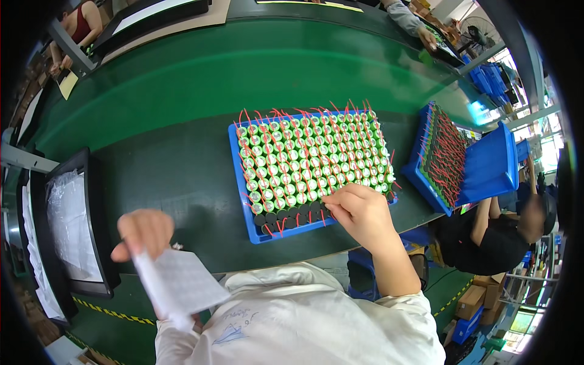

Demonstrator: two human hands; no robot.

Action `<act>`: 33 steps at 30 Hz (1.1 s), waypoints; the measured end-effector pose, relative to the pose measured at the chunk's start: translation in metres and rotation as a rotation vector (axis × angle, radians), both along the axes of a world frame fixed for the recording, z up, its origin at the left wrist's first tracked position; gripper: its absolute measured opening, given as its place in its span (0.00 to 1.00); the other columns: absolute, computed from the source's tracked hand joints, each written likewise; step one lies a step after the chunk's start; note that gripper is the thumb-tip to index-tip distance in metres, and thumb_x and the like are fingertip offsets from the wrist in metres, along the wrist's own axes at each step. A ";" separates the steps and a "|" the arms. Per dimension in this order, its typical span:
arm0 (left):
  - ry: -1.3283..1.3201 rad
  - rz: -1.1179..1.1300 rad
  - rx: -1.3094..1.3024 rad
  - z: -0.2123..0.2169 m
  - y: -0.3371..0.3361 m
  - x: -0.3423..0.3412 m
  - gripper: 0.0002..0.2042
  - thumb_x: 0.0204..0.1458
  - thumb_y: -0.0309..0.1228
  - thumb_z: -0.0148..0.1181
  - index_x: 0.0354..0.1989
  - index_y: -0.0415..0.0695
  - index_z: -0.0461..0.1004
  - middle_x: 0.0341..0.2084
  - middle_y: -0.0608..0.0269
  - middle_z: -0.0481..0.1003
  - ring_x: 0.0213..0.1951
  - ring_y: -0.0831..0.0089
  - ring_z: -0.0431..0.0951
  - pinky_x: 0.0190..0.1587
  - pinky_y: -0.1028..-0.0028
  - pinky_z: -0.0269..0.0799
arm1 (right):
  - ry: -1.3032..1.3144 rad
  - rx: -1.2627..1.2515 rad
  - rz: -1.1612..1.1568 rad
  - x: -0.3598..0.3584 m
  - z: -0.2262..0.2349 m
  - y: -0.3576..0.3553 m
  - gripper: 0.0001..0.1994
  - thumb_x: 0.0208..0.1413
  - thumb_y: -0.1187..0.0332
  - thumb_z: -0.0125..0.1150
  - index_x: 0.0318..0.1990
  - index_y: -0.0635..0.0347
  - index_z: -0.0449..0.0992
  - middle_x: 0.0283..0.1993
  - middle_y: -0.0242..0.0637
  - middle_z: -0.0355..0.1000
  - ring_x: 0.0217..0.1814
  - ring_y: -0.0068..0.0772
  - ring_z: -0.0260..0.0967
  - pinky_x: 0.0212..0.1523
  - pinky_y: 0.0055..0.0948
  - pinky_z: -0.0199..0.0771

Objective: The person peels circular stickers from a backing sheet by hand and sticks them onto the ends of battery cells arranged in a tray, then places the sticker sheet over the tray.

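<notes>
Tray (263,238) stretches crosswise, left hand (146,232) gripping paper (187,283), right hand (364,215) (grasp unclear) over it.

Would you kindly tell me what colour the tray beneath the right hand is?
The tray is blue; the head view shows it.

Motion blur smears the left hand (146,232) and its paper (182,285); the right hand (363,214) looks sharper. Light is bright, fairly even. Far right of the hands, windows (550,147) glare white; beyond both, a soft sheen crosses the green table (292,70). Edges bend toward black corners.
</notes>
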State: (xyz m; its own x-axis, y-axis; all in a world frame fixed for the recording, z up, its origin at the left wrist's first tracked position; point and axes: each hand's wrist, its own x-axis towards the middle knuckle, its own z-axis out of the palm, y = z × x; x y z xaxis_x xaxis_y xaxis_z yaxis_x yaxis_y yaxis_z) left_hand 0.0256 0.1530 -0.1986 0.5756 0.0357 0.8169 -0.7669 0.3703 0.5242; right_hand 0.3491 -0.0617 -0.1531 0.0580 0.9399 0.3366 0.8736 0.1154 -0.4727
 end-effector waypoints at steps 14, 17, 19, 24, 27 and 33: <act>0.059 0.400 0.637 0.168 -0.092 -0.048 0.16 0.60 0.40 0.46 0.41 0.40 0.73 0.28 0.57 0.74 0.23 0.70 0.73 0.22 0.72 0.65 | 0.011 -0.137 -0.059 -0.009 0.013 0.006 0.18 0.43 0.78 0.63 0.44 0.54 0.72 0.24 0.32 0.67 0.28 0.34 0.69 0.29 0.32 0.69; 0.099 0.402 0.693 0.169 -0.095 -0.047 0.15 0.59 0.41 0.48 0.39 0.41 0.73 0.27 0.58 0.73 0.23 0.70 0.73 0.22 0.72 0.65 | -0.044 -0.098 -0.045 -0.007 0.010 0.005 0.19 0.42 0.78 0.64 0.45 0.55 0.72 0.24 0.32 0.67 0.28 0.35 0.69 0.29 0.32 0.69; 0.127 0.406 0.732 0.169 -0.097 -0.045 0.15 0.59 0.41 0.49 0.38 0.42 0.73 0.27 0.58 0.73 0.23 0.70 0.72 0.22 0.72 0.65 | -0.001 0.015 -0.107 -0.005 0.005 -0.003 0.20 0.42 0.78 0.65 0.46 0.56 0.72 0.25 0.31 0.68 0.26 0.31 0.66 0.27 0.29 0.68; 0.196 0.402 0.821 0.169 -0.100 -0.047 0.14 0.57 0.42 0.51 0.35 0.44 0.73 0.26 0.60 0.72 0.22 0.70 0.72 0.22 0.71 0.64 | 0.179 0.065 -0.226 0.001 -0.003 -0.024 0.20 0.46 0.79 0.63 0.49 0.60 0.69 0.28 0.28 0.69 0.25 0.18 0.59 0.26 0.18 0.60; 0.221 0.387 0.874 0.169 -0.101 -0.049 0.13 0.56 0.42 0.52 0.33 0.45 0.74 0.25 0.61 0.72 0.22 0.70 0.71 0.22 0.71 0.64 | 0.367 0.075 -0.218 0.010 -0.003 -0.034 0.21 0.50 0.81 0.59 0.53 0.61 0.65 0.32 0.30 0.68 0.29 0.15 0.60 0.29 0.16 0.60; 0.334 0.514 0.943 0.156 -0.111 -0.056 0.10 0.55 0.40 0.56 0.36 0.47 0.75 0.24 0.61 0.73 0.21 0.70 0.72 0.21 0.72 0.65 | 0.575 0.139 -0.077 0.007 -0.004 -0.053 0.10 0.54 0.79 0.55 0.44 0.66 0.71 0.34 0.33 0.69 0.33 0.20 0.66 0.35 0.18 0.67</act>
State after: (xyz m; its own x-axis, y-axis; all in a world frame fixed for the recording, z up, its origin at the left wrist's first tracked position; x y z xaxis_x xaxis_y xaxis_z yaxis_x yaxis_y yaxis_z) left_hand -0.0301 0.0416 -0.0425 0.8655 -0.2191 0.4504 -0.4832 -0.6022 0.6355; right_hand 0.3565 -0.1146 -0.1570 0.3332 0.8752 0.3506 0.4905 0.1566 -0.8573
